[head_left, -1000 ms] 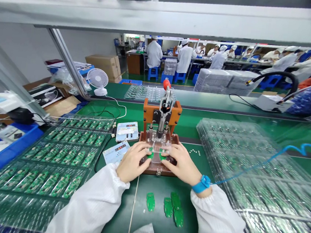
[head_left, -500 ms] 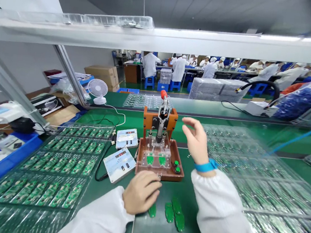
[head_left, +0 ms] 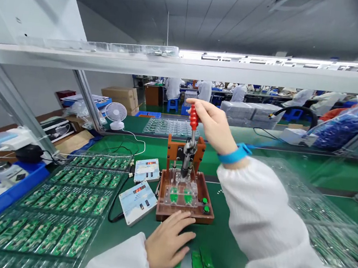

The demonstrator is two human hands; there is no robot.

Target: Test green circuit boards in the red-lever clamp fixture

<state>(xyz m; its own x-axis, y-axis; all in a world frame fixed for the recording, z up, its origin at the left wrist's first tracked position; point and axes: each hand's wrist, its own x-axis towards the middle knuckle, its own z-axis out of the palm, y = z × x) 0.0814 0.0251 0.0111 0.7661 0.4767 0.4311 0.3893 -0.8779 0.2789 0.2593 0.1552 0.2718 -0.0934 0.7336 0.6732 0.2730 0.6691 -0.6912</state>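
Observation:
My right hand is closed around the red lever handle of a toggle clamp. That clamp stands on an orange and brown press fixture. Under its clear pressing plate lie two green circuit boards. My left hand rests with fingers spread at the front edge of the fixture, and it partly hides a green board beneath it. Several loose green boards lie just right of my left hand. Two green buttons sit at the fixture's right side.
Two white meter boxes with red digits stand left of the fixture. Clear trays of green boards cover the left, and more trays lie right. A small fan stands behind. A shelf crosses overhead; people work beyond.
My right hand has moved up and left onto the lever handle, which now stands higher. My left hand's fingers have spread out toward the fixture's front edge. The view has tilted up.

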